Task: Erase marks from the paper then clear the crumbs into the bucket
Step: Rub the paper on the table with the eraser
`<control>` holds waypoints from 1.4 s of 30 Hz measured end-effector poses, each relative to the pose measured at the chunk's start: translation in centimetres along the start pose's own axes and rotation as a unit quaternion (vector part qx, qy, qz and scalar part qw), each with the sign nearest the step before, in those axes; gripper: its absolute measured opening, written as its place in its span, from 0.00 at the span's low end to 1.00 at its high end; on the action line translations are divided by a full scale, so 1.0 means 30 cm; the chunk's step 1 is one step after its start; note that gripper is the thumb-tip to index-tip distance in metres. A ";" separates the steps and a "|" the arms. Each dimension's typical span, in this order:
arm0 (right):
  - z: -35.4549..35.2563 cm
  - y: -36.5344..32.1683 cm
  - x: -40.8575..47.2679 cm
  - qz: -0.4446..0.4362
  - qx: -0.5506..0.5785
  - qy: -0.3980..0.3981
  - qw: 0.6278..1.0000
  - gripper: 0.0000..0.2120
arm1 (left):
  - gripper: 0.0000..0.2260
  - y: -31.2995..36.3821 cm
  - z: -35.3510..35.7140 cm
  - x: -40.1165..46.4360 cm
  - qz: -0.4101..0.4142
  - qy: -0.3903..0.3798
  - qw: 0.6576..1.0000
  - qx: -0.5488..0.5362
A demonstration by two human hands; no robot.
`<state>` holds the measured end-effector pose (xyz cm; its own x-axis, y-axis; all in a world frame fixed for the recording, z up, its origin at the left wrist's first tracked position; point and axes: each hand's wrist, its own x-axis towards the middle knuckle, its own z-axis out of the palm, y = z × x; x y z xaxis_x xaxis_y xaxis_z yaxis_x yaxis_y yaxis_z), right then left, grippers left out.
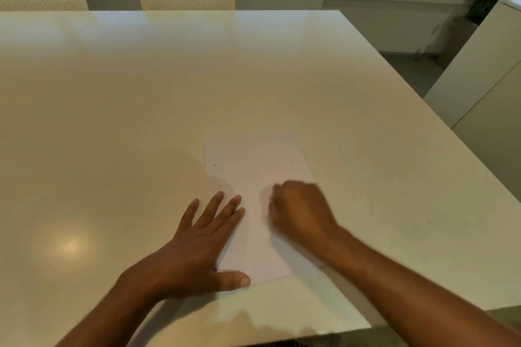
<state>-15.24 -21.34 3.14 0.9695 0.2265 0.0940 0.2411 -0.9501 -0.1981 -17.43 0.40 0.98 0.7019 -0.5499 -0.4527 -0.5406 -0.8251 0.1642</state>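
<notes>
Paper (255,175) lies flat on white table (141,93), near front edge, long axis running away from person, far end tipped slightly left. Left hand (197,245) flat, fingers straight and spread, pressing paper's left edge, thumb along near corner. Right hand (298,208) curled in fist over paper's right side, blurred; cannot tell what it holds. Few dark crumbs (292,163) on paper's far half.

A white sheet of paper (255,191) lies flat on the pale counter (141,107), near its front edge, long side running away from the viewer and turned slightly. A few tiny dark crumbs (292,162) dot the paper's far half; others lie on the counter to the paper's right.
</notes>
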 end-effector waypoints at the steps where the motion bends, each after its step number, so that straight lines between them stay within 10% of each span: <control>1: 0.015 -0.038 -0.025 -0.034 0.001 -0.010 0.999 0.06 | 0.48 -0.003 0.003 0.003 0.000 0.003 1.000 -0.002; 7: -0.015 0.165 0.175 0.112 -0.001 0.008 0.994 0.10 | 0.48 -0.003 -0.001 -0.001 0.002 0.005 1.000 -0.008; 13: 0.046 -0.016 0.023 -0.054 -0.011 -0.009 0.998 0.06 | 0.49 -0.002 -0.003 0.006 -0.001 0.004 1.000 -0.013; 18: -0.014 0.177 0.140 0.108 0.025 0.025 0.994 0.12 | 0.48 0.001 -0.008 0.001 -0.003 -0.003 1.000 -0.009; 23: 0.037 -0.005 -0.046 -0.041 -0.010 -0.006 0.999 0.09 | 0.49 0.004 -0.009 0.004 -0.006 -0.003 1.000 -0.009; 27: -0.003 0.171 0.033 0.070 -0.002 0.049 0.996 0.13 | 0.49 0.008 -0.016 -0.004 -0.006 -0.010 1.000 0.001; 33: 0.055 -0.011 -0.173 -0.078 -0.012 0.008 0.997 0.06 | 0.49 0.009 -0.014 0.003 -0.015 -0.014 1.000 0.012; 37: -0.009 0.144 -0.100 0.024 -0.005 0.114 0.993 0.19 | 0.49 0.006 -0.015 -0.002 -0.009 -0.010 1.000 0.016; 42: 0.042 0.006 -0.245 -0.059 0.002 0.020 0.998 0.10 | 0.49 0.006 -0.018 0.001 -0.013 -0.015 1.000 0.010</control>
<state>-22.26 -22.90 1.18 0.9319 0.3280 0.1549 0.3538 -0.9162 -0.1880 -17.26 0.17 1.48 0.7018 -0.5237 -0.4830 -0.5320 -0.8362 0.1337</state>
